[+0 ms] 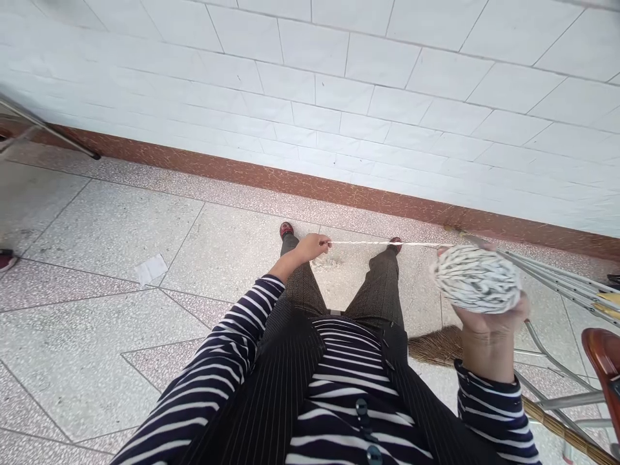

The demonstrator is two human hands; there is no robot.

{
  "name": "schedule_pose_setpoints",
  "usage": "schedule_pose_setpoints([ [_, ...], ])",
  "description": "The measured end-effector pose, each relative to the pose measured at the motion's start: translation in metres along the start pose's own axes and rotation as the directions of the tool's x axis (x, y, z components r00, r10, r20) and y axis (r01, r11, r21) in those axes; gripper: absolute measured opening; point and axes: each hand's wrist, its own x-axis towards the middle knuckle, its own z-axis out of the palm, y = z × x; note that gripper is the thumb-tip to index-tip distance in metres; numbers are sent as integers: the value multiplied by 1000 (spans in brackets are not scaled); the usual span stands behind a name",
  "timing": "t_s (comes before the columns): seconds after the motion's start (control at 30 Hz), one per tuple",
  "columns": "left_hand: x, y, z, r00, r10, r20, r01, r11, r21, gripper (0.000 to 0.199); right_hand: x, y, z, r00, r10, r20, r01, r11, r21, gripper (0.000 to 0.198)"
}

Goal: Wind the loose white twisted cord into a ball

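A large ball of white twisted cord (pixel 477 279) rests in my right hand (pixel 491 323), which is wrapped round it from below and behind. From the ball a single strand of cord (pixel 372 243) runs taut and nearly level to the left. My left hand (pixel 312 247) is closed in a pinch on that strand, in front of my left leg. The right hand and the ball are slightly blurred. Below the strand, a small heap of pale cord or fibres (pixel 327 262) lies on the floor between my feet.
A broom (pixel 436 345) lies at my right, beside metal crutches (pixel 557 274) and a chair (pixel 600 361) with metal legs. White paper (pixel 151 269) is on the floor at left. A tiled wall (pixel 334 84) stands ahead. Metal legs (pixel 58 132) and another person's shoe (pixel 6 259) show far left.
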Motion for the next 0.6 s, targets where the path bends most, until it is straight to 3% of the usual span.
schedule_pose_setpoints([
  [0.13, 13, 17, -1, 984, -72, -162, 82, 995, 53, 37, -1, 23, 5, 971, 223, 90, -225, 974, 19, 70],
  [0.23, 7, 56, 12, 994, 107, -35, -112, 974, -196, 52, 5, 45, 14, 925, 352, 145, -353, 935, -15, 67],
  [0.3, -3, 85, 27, 953, 292, 82, -225, 862, -454, 52, 10, 58, 19, 903, 399, 160, -398, 916, -40, 66],
  [0.33, -9, 98, 35, 934, 341, 110, -226, 797, -560, 51, 13, 63, 21, 894, 416, 165, -415, 909, -42, 65],
  [0.47, -27, 119, 60, 919, 355, 172, -101, 633, -767, 33, 16, 76, 22, 874, 454, 172, -461, 887, 4, 66],
  [0.6, -31, 99, 67, 920, 278, 277, 41, 635, -771, 37, 14, 68, 20, 891, 428, 152, -444, 892, 88, 64],
])
